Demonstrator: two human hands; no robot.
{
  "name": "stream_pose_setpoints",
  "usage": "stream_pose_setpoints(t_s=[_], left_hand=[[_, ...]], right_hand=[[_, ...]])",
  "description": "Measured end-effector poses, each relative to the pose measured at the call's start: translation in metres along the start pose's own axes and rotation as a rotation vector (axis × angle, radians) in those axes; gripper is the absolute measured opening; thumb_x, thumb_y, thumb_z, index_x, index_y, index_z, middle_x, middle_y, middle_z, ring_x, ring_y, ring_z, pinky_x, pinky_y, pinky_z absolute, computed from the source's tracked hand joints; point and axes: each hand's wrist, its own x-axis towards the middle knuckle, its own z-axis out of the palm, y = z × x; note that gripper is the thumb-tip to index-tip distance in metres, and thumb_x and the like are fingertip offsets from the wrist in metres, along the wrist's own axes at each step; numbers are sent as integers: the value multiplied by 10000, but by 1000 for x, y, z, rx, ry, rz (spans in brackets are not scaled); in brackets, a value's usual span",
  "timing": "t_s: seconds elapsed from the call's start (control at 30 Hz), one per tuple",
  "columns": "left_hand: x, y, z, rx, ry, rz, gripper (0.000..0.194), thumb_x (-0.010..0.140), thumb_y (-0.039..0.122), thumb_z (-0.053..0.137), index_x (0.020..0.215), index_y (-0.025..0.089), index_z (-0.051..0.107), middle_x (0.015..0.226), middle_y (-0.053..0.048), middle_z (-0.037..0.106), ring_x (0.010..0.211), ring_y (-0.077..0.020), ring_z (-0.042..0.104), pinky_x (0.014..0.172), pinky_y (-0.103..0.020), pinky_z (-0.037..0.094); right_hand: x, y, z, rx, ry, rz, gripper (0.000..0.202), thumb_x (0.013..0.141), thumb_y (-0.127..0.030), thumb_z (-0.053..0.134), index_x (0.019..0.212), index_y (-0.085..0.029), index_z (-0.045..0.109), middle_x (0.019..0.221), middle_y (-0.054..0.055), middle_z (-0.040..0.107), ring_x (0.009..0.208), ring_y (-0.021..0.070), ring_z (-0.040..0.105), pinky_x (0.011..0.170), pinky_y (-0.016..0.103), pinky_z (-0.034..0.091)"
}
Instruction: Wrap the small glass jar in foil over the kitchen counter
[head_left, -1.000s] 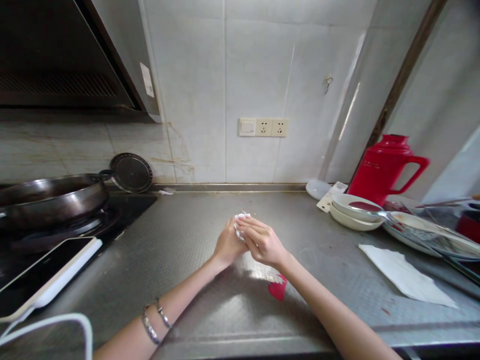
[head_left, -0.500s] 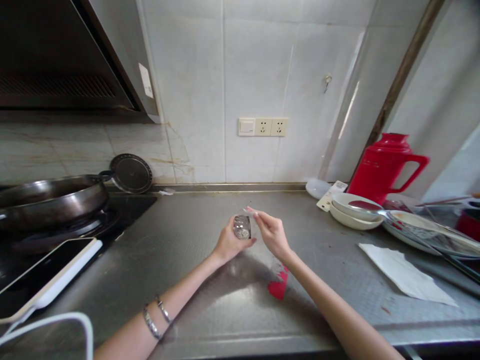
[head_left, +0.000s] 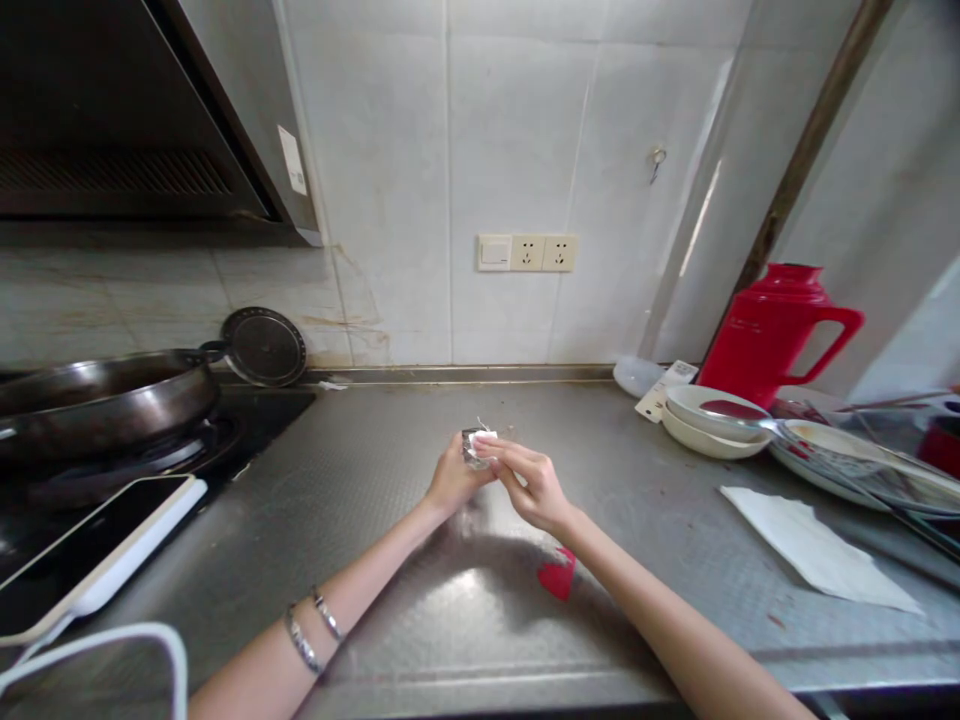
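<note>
My left hand is wrapped round a small clear glass above the middle of the steel counter. My right hand reaches in from the right, its fingers pressing a small white piece that looks like tissue to the glass. That piece is mostly covered by my fingertips. Below my hands, a torn red patch lies flat on the steel counter.
To the left, a steel pan sits on the black stove near a phone with a white cable. On the right are stacked bowls, a red thermos jug, a sheet of white paper and dishes with utensils.
My right hand has moved left and slightly down, bringing its fingers and the white piece against the glass. My left hand has shifted slightly left and still holds the glass.
</note>
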Motion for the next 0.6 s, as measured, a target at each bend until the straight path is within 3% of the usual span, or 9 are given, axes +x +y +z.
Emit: stream_pose_setpoints(t_s=[0.07, 0.23, 0.4, 0.6], left_hand=[[2, -2, -3, 51, 12, -30, 546, 588, 386, 794, 1012, 141, 552, 946, -71, 686, 850, -211, 652, 738, -314, 512], [-1, 5, -1, 132, -2, -9, 581, 572, 340, 813, 1056, 150, 554, 950, -62, 690, 858, -209, 646, 771, -323, 503], [-7, 10, 8, 121, -61, 17, 632, 591, 292, 795, 1151, 178, 526, 1063, -76, 676, 932, -216, 646, 818, -329, 508], [0, -5, 3, 170, -69, 122, 505, 645, 286, 743, 1100, 169, 558, 1095, -89, 655, 1016, -237, 618, 887, -347, 487]], right_hand=[[2, -1, -3, 21, 0, 19, 306, 949, -208, 419, 1143, -246, 652, 1119, 71, 697, 1115, 213, 621, 924, 362, 538], [4, 11, -5, -109, 269, 176, 290, 952, -210, 415, 1124, -229, 648, 1127, 89, 691, 1074, 205, 642, 927, 379, 536], [1, 18, 1, -241, 28, 2, 334, 933, -136, 402, 1189, -185, 610, 1195, 127, 653, 1157, 216, 592, 979, 394, 512], [-2, 7, 4, -274, -124, -179, 408, 909, -67, 384, 1278, -154, 535, 1280, 134, 595, 1300, 218, 447, 1050, 417, 460]])
